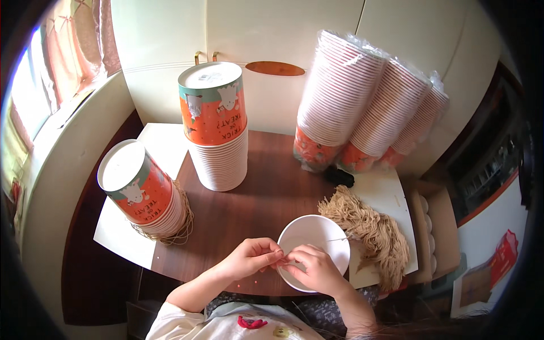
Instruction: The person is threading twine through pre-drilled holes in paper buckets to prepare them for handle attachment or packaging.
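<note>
A white paper bucket (pixel 303 229) sits at the table's near edge, its open mouth facing me. At its left rim my left hand (pixel 253 258) is closed, thumb and forefinger pinched together. My right hand (pixel 313 268) reaches across the bucket's mouth, its fingers also pinched, meeting the left fingertips. What lies between the fingertips is too small to make out. A thin pale cord (pixel 339 239) crosses the bucket's right rim. Right beside the bucket lies a thick bundle of tan cords (pixel 374 232).
An upside-down stack of orange printed buckets (pixel 218 130) stands at the back. Another stack (pixel 139 184) leans at the left, loose cords around its base. Plastic-wrapped bucket stacks (pixel 340 85) stand back right, near a black object (pixel 340 177). A cardboard box (pixel 439 226) is beyond the table's right edge.
</note>
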A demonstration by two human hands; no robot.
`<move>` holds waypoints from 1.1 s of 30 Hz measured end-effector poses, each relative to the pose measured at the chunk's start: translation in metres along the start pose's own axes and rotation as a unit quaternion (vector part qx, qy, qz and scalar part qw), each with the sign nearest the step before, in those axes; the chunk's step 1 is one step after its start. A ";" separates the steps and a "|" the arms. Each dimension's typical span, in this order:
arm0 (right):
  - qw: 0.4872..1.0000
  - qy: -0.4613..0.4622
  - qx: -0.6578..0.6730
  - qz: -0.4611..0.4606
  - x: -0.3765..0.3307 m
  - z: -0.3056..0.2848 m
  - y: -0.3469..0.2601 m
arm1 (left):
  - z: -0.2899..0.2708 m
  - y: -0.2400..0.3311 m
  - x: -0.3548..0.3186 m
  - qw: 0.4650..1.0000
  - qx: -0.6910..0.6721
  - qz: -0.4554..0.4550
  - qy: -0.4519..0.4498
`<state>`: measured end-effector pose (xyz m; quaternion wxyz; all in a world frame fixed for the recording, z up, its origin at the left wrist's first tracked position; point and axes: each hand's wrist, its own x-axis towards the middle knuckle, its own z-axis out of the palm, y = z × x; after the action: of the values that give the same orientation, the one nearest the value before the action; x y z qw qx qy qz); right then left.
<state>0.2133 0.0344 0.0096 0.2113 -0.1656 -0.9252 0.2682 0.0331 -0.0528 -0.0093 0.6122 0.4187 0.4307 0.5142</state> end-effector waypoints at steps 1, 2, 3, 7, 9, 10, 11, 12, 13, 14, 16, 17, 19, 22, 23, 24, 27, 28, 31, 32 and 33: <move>0.999 -0.020 -0.023 -0.020 -0.001 0.000 0.001 | 0.000 -0.001 0.000 1.000 0.000 0.000 -0.001; 0.999 -0.022 -0.021 -0.022 0.000 0.000 -0.003 | -0.002 -0.002 0.000 1.000 0.001 0.000 0.002; 1.000 0.021 -0.001 0.015 0.002 -0.001 -0.011 | -0.004 -0.003 -0.001 1.000 0.003 0.000 0.004; 0.991 0.106 0.030 0.073 -0.001 0.004 -0.021 | -0.007 -0.007 -0.002 1.000 -0.024 0.000 -0.008; 0.994 0.094 0.029 0.056 0.000 0.001 -0.024 | -0.008 -0.007 -0.003 0.999 -0.034 -0.010 -0.025; 0.996 0.081 0.027 0.037 0.000 0.000 -0.024 | -0.007 -0.006 -0.003 0.999 -0.034 -0.010 -0.025; 0.996 0.081 0.027 0.039 -0.001 0.002 -0.022 | -0.006 -0.004 -0.003 0.998 -0.055 0.000 -0.039; 0.997 0.072 0.018 0.027 -0.002 0.004 -0.016 | -0.004 -0.003 -0.003 0.996 -0.075 0.011 -0.053; 0.998 0.063 0.008 0.016 -0.002 0.006 -0.013 | -0.004 -0.006 -0.003 0.996 -0.075 0.010 -0.054; 0.998 0.063 0.007 0.016 -0.003 0.005 -0.013 | -0.004 -0.009 -0.001 0.995 -0.080 0.024 -0.052; 0.996 0.085 0.010 0.026 -0.005 0.004 -0.014 | -0.003 -0.009 0.000 0.994 -0.085 0.038 -0.052; 0.996 0.083 0.010 0.026 -0.006 0.004 -0.015 | -0.003 -0.008 0.001 0.996 -0.079 0.030 -0.041; 0.993 0.113 -0.008 0.033 -0.009 0.001 -0.020 | -0.004 -0.009 0.002 0.997 -0.074 0.021 -0.029; 0.989 0.136 -0.036 0.040 -0.012 0.005 -0.031 | -0.008 -0.012 0.000 0.999 -0.025 0.037 -0.013; 0.987 0.149 -0.063 0.027 -0.014 0.008 -0.034 | -0.008 -0.010 0.000 0.999 -0.032 0.015 -0.009; 0.984 0.153 -0.085 0.028 -0.015 0.011 -0.040 | -0.008 -0.010 0.000 0.999 -0.040 -0.008 -0.005; 0.972 0.153 -0.179 0.023 -0.022 0.030 -0.054 | -0.010 -0.011 0.002 0.996 -0.073 -0.032 -0.027; 0.964 0.156 -0.214 0.022 -0.024 0.036 -0.057 | -0.009 -0.010 0.002 0.996 -0.073 -0.032 -0.028; 0.941 0.149 -0.303 0.035 -0.029 0.053 -0.060 | -0.006 -0.007 -0.001 0.996 -0.085 -0.031 -0.019; 0.941 0.148 -0.301 0.035 -0.028 0.055 -0.060 | -0.006 -0.007 -0.002 0.996 -0.087 -0.032 -0.019; 0.936 0.138 -0.321 0.043 -0.027 0.058 -0.060 | -0.007 -0.006 -0.002 0.995 -0.088 -0.033 -0.019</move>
<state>0.1974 -0.0495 -0.0088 0.2606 -0.2995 -0.9159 -0.0598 0.0280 -0.0553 -0.0168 0.6713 0.3584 0.3853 0.5219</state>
